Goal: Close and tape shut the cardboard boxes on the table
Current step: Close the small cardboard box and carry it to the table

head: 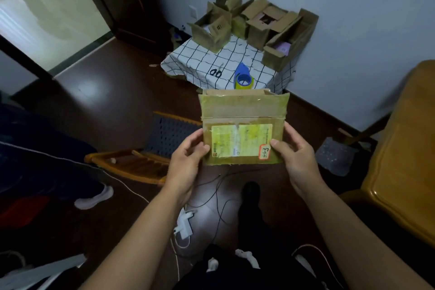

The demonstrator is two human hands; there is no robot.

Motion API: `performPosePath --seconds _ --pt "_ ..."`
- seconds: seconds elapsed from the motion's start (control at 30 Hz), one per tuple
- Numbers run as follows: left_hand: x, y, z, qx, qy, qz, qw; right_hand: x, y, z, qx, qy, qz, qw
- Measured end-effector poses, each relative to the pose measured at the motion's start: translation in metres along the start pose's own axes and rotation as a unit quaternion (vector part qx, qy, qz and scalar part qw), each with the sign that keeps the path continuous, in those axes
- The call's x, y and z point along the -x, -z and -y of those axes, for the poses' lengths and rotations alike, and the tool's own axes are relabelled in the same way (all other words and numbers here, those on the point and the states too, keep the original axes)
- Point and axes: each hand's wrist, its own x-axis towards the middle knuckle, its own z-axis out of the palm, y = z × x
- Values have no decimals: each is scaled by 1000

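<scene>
Holding a flat brown cardboard box sealed with yellowish tape (243,125) out in front of the body, the person keeps it in the air above the dark wooden floor (98,101), just short of the low table. At 9 o'clock from the box, a white shoe (94,198) of another person stands on the floor, and a tipped-over wooden chair with a dark mesh seat (150,148) lies between that shoe and the box. The left hand (186,160) grips the box's left edge, thumb curled onto the front face and the fingers wrapped behind. On the front of the box sits a pale yellow-green shipping label (240,140) with a small orange-edged sticker (264,152) at its lower right corner. The right hand (294,155) pinches the box's right edge, thumb pressed next to that sticker and fingers behind. At 12 o'clock from the held box, the small table under a white cloth with a black grid (204,59) carries black-handled scissors (216,72) and a blue tape dispenser with a yellowish roll (243,77) near its front edge; several open brown cardboard boxes (254,26) crowd its far side against the pale wall. At 3 o'clock stands a glossy orange-brown wooden table (400,148)
</scene>
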Motion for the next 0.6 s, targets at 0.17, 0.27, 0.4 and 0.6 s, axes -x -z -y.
performPosePath --seconds 0.17,0.27,0.4,0.6 --pt "-74 -56 -25 -9 6 -18 1000 -87 18 27 -13 0 12 1000" --pt "-114 -93 -46 -21 1 -19 1000 -137 34 50 -9 5 19 1000" --pt "-156 -131 -70 -18 -15 -25 999 -200 48 80 -4 18 38 999" --pt "-198 -160 -98 -31 -11 -40 999 -254 52 101 -12 30 45 998"
